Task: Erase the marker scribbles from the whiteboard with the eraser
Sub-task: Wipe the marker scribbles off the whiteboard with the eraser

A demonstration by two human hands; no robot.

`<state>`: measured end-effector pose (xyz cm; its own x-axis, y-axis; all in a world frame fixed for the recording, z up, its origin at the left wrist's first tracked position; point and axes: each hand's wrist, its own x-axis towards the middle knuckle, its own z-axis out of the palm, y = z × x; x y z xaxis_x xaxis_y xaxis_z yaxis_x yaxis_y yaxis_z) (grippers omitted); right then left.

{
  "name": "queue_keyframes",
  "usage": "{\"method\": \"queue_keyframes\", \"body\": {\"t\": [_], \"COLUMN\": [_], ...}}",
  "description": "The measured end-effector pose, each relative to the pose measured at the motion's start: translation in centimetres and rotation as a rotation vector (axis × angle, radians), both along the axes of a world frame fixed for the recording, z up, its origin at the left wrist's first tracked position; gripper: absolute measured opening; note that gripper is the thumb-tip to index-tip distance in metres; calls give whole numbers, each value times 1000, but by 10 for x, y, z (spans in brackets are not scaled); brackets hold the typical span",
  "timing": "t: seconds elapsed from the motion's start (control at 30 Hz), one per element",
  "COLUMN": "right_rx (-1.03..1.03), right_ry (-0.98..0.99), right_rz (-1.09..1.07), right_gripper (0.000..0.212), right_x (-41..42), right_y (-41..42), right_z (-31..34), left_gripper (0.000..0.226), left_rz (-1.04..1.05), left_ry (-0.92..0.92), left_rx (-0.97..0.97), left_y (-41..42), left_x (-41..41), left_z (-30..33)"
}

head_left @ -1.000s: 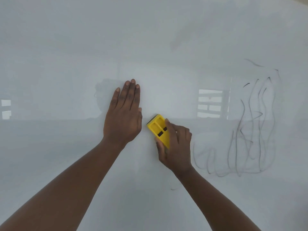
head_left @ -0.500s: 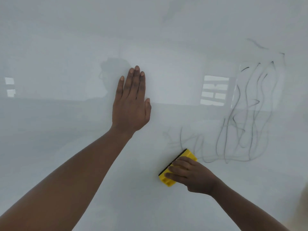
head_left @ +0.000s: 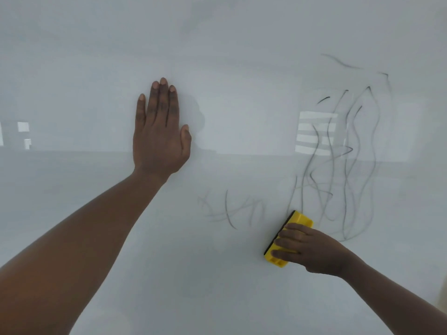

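The whiteboard (head_left: 96, 56) fills nearly the whole view. Black marker scribbles (head_left: 343, 160) run in tall wavy lines at the right, with fainter, partly smeared strokes (head_left: 232, 209) lower and further left. My right hand (head_left: 312, 250) grips a yellow eraser (head_left: 301, 220) with a black pad, pressed on the board just below the scribbles' lower left end. My left hand (head_left: 160, 131) lies flat on the board, fingers together and pointing up, well left of the marks.
Bright window reflections show on the glossy board at the right (head_left: 314, 131) and far left (head_left: 23, 126). A sliver of beige surface (head_left: 441, 293) appears past the board's lower right edge.
My right hand with the eraser swept down from beside my left hand, then right to the scribbles' lower edge. Smeared strokes now show left of it. My left hand stayed flat.
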<state>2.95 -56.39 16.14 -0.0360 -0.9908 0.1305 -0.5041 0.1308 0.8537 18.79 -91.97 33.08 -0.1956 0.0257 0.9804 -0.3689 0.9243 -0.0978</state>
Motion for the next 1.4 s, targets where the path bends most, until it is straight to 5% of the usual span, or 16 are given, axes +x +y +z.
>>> {"method": "queue_keyframes", "body": {"t": [0.47,0.67,0.9,1.03,1.1,1.27,1.4], "right_rx": [-300,-914,-1654,-1901,-1870,-1294,-1172], "right_ry": [-113,-268,-394,-524,-524,-357,-277], "right_rz": [454,466,286,254,270,330,276], "right_gripper": [68,50,59,61,61,54,53], "right_x": [59,62,26,34,48,66,45], "right_y": [-166,-170,-129,-141,-160,-173,-138], "right_z": [44,34,40,48,39,-11,-6], "left_gripper": [70,70,69,69,68,68,70], "left_rz": [0,-40,-24,-14,-11,-60,-110], "left_ry": [37,27,24,22,19,25,33], "left_rx": [-25,-41,-33,-29,-22,-26,-75], "left_y": [-2,-4,-2,-1,0,-5,8], "left_x": [0,3,3,2,1,3,-1], "left_z": [0,-1,-2,-2,-3,-3,1]}}
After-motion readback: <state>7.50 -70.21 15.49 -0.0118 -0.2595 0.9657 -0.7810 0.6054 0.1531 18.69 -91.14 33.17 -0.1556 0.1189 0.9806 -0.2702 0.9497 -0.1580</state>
